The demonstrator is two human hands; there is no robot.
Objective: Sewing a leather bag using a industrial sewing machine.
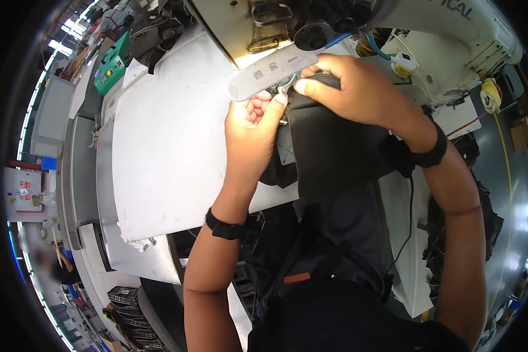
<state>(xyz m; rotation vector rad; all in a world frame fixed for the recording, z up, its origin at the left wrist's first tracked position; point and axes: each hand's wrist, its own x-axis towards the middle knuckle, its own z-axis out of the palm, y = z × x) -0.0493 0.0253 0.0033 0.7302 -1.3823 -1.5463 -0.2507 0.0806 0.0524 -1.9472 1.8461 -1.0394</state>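
Under the head of a white sewing machine [434, 17] and its pale oblong housing [264, 73], dark fabric [346, 155] with a metal zipper [320, 74] lies on the table. My left hand [252, 129] has its fingers curled, thumb at a small silvery metal piece [286, 87] beside the fabric; whether it is a zipper slider or a machine part is unclear. My right hand [358, 97] is closed on the fabric's upper zipper edge, thumb near that metal piece, fingertips partly under the housing.
The white worktable [164, 146] spreads leftward, with a green control box [111, 67] and dark pieces [146, 41] beyond. A black cable [409, 217] hangs at right near an aisle [504, 176]. Stacked patterned pieces [129, 317] sit lower left. Another person [64, 270] is at far left.
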